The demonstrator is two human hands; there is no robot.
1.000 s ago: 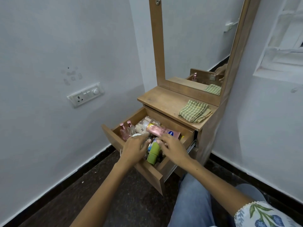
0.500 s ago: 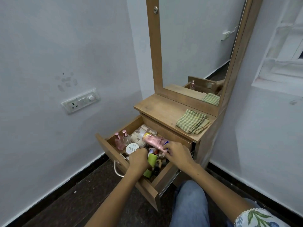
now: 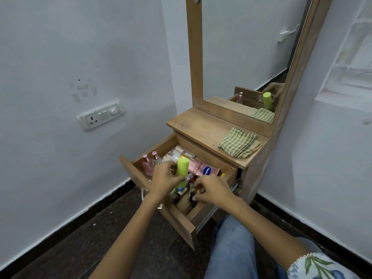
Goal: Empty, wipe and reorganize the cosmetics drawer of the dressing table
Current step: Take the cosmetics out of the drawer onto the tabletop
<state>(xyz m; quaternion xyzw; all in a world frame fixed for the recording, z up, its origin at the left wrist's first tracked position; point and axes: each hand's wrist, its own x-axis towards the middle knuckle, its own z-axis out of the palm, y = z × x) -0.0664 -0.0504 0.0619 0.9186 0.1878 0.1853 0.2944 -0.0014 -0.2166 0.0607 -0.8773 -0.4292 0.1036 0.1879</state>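
The left hand (image 3: 164,181) curls its fingers round a green tube (image 3: 182,171), held upright. The right hand (image 3: 211,190) pinches a small dark bottle (image 3: 192,198) at 5 o'clock from the tube. The drawer (image 3: 171,216) is open and mostly full. The checked cloth (image 3: 239,145) lies folded at 1 o'clock on the table top (image 3: 201,127), so emptying seems only begun; wiping and reorganizing remain.

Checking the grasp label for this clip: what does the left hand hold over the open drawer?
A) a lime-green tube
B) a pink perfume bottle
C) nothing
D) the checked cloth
A: the left hand grips the upright lime-green tube above the drawer.
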